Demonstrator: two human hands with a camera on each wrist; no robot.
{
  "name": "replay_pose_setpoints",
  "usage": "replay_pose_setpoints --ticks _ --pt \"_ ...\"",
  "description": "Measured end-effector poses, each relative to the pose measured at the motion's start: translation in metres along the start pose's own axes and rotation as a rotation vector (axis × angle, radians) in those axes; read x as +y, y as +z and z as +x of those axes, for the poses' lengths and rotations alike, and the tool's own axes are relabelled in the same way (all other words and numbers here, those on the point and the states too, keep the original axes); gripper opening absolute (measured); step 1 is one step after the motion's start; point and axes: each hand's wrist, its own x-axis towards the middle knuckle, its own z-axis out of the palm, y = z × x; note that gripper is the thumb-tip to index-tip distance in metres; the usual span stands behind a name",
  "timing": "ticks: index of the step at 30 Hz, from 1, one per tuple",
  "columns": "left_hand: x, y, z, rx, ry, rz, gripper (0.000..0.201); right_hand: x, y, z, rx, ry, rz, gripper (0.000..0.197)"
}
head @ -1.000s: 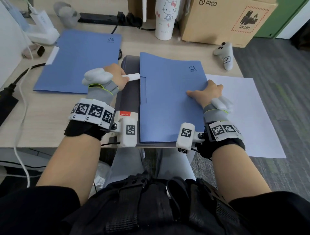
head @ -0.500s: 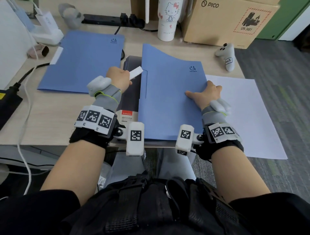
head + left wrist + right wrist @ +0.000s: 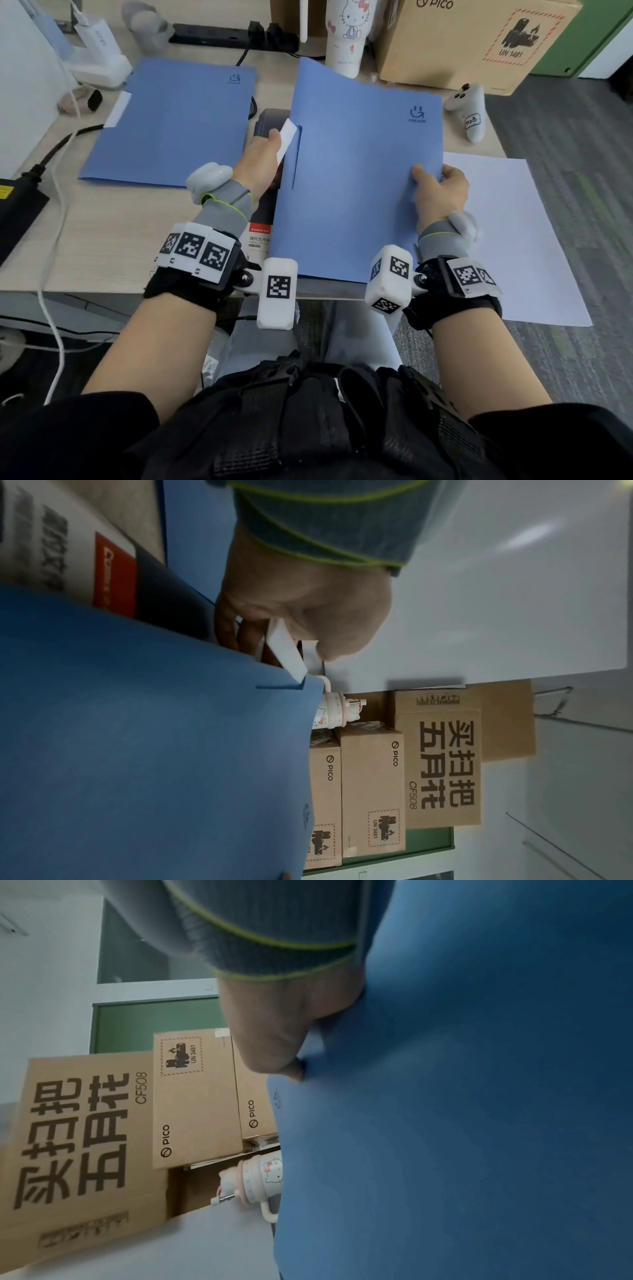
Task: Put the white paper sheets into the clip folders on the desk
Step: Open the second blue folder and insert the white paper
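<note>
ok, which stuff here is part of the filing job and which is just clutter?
Job:
- folder in hand, left hand, right hand
- second folder
- paper sheet

Clutter:
- cup
- cardboard box
- controller
- power strip

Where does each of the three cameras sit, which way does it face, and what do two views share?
Head: looks down from the head at the desk; both forearms, left hand and right hand hold the lifted folder.
Left wrist: looks along the left hand pinching the white tab; boxes beyond.
Right wrist: looks along the right hand gripping the folder's edge.
Shared: both wrist views show the folder, boxes and mug.
</note>
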Motion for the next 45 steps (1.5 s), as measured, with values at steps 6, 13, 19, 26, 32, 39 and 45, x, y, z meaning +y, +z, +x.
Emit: replay_pose_setpoints --ticks 6,13,19,26,32,39,45 --pt "-0.022 -0.006 0.03 -0.122 -0.006 -0.185 0.111 -0.006 0.002 0.006 -0.015 -0.019 0.159 0.033" --pt "-0.011 -0.003 0.016 -0.163 0.043 -0.295 0.12 -0.006 0.003 0.006 -0.038 -0.052 0.223 0.021" --pt "-0.022 0.002 0.024 -0.128 0.044 -0.406 0.121 -0.005 0.004 0.007 -0.062 -0.032 0.263 0.032" --pt "-0.049 0.005 0.055 -0.211 -0.017 -0.422 0.107 -0.005 0.002 0.005 -0.086 -0.002 0.374 0.019" --pt "-0.012 0.002 -0.008 -0.196 -0.019 -0.363 0.078 -0.008 0.004 0.007 -0.071 -0.061 0.271 0.016" --pt "-0.016 -0.019 -0.013 -0.126 0.177 -0.084 0.05 -0.015 0.019 0.005 -0.065 -0.108 0.104 0.036" --pt "-0.03 -0.046 -0.003 0.061 0.259 0.171 0.027 -0.023 0.045 -0.012 -0.151 -0.172 -0.002 0.057"
